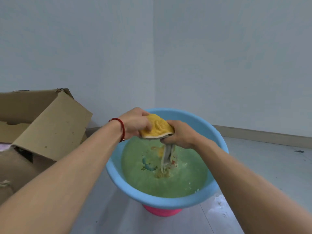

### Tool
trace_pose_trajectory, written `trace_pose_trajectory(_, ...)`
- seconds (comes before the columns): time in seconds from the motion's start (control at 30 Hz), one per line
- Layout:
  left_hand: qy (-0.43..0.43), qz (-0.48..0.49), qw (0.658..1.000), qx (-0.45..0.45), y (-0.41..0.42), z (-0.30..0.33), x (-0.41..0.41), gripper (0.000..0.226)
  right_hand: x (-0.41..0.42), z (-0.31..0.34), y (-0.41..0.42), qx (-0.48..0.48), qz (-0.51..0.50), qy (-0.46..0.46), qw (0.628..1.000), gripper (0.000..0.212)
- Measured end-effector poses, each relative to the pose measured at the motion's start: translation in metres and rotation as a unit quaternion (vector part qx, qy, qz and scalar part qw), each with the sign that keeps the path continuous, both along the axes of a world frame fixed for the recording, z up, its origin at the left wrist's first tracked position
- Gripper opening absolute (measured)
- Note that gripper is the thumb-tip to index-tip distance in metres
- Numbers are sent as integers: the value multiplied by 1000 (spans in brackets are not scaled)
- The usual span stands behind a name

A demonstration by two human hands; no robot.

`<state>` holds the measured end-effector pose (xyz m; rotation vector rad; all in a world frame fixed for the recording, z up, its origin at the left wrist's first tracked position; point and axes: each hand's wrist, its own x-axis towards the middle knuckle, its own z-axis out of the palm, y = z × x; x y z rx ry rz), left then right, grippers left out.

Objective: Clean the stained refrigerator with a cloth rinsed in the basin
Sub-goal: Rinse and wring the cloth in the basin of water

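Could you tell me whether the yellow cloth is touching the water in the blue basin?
Apart. The head view shows the yellow cloth gripped by both hands above the water; only wrung-out streams fall between them into the blue basin.

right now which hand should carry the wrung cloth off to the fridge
Probably the left hand: it grips the bunched yellow cloth from above. The right hand squeezes the lower end, where water streams into the blue basin, so it could simply let go.
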<state>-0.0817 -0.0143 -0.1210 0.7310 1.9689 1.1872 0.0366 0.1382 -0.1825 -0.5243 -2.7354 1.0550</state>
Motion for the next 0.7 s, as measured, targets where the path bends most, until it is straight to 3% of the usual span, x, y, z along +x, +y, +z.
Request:
trace_pose_trajectory(0.07,57,7,997,-59,-7,-6,-8,26,4,13,5,28,-6,-14,999,26)
trace_pose_trajectory(0.3,-9,-27,989,-148,-9,-23,4,17,2,49,-4,18,-38,4,999,29)
trace_pose_trajectory(0.4,-72,-55,988,-126,-7,-22,12,13,-3,55,-9,-19,-56,20,998,47)
trace_pose_trajectory(0.47,-57,-120,985,-112,-7,-28,12,23,-4,60,-12,-85,-61,31,994,59)
trace_pose_trajectory(0.6,-53,-155,986,-11,-6,-51,19,65,-1,67,-13,-298,-72,64,950,41)
trace_pose_trajectory(0.7,-139,-85,982,94,6,-64,27,56,1,63,-13,-417,-71,87,902,41)
